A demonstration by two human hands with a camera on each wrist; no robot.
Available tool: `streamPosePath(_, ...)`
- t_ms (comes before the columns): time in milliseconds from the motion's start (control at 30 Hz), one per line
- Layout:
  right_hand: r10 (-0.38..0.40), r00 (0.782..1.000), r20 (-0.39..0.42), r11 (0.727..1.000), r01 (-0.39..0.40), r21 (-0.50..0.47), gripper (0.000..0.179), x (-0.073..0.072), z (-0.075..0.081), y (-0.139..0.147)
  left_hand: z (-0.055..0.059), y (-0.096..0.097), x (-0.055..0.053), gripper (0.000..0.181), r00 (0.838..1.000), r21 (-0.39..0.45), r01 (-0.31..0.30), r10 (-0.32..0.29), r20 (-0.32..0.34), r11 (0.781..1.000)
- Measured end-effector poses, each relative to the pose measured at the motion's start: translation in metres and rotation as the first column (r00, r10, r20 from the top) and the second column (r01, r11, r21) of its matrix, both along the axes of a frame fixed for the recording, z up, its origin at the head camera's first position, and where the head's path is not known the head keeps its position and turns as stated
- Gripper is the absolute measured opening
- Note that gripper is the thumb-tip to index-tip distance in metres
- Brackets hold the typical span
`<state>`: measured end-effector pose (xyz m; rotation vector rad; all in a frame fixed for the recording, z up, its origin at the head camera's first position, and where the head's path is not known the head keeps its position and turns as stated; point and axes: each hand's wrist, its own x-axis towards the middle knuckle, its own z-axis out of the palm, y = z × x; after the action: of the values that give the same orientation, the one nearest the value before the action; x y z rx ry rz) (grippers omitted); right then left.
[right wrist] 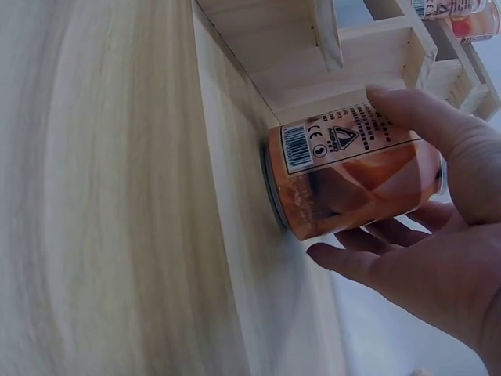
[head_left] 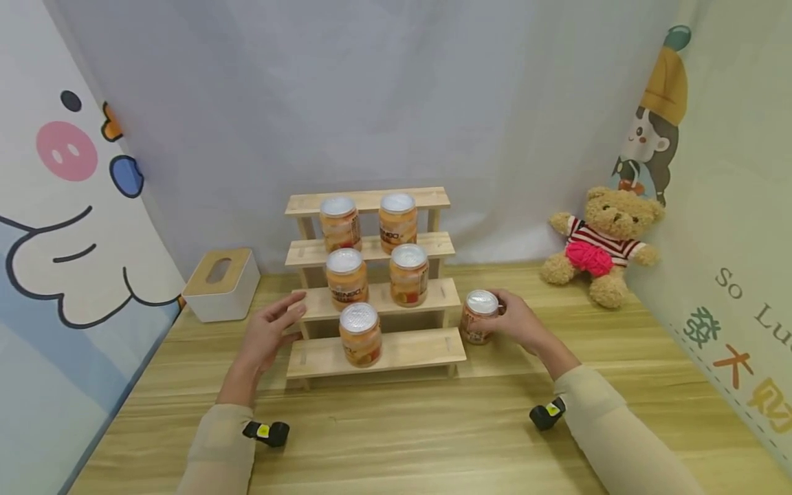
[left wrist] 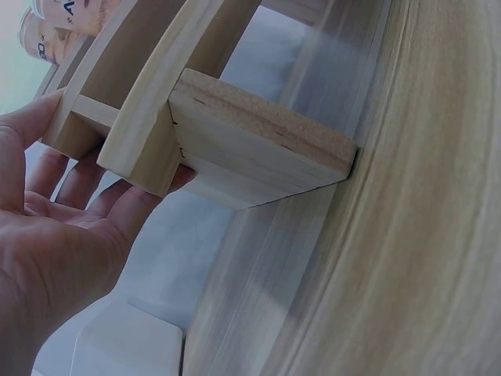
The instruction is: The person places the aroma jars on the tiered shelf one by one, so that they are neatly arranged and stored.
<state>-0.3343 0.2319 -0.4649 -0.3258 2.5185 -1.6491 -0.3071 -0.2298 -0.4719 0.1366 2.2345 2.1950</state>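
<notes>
My right hand (head_left: 518,323) grips an orange can (head_left: 475,322) with a silver lid, which stands upright on the table just right of a wooden tiered stand (head_left: 417,350). In the right wrist view the thumb lies along the label of this can (right wrist: 352,176), and the fingers are on its other side. At the stand's left side, my left hand (head_left: 267,335) touches the ends of the steps with loosely extended fingers. Several similar cans are on the stand: one can (head_left: 361,337) on the lowest step, and pairs on the two steps above.
A white tissue box (head_left: 232,295) with a wooden lid sits behind and left of my left hand. A teddy bear (head_left: 609,240) leans in the back right corner. Printed cloth walls border the wooden table (head_left: 383,440) at the sides, with a plain curtain (head_left: 371,89) behind.
</notes>
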Motion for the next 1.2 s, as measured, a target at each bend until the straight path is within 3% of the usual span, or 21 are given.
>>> streamPosePath(433,-0.020,1.000,-0.004,0.999,0.019,-0.039,0.077,-0.001,-0.005,-0.002,0.001,0.001,0.000,0.059,1.000,0.006,-0.005,0.005,0.001,1.000)
streamPosePath(767,-0.033,0.998,-0.062,0.999,0.033,-0.002,0.074,0.004,-0.007,0.002,0.002,0.001,-0.001,0.059,1.000,0.006,-0.001,0.001,0.008,1.000)
streamPosePath(1033,-0.050,0.994,-0.098,0.998,0.054,0.039,0.074,0.004,0.000,0.002,0.000,0.001,-0.001,0.059,1.000,0.007,-0.002,0.002,0.005,1.000)
streamPosePath(1200,-0.040,0.995,-0.094,0.999,0.041,0.008,0.076,0.006,0.005,0.003,0.000,0.000,-0.001,0.058,1.000,0.003,-0.005,0.005,0.003,1.000)
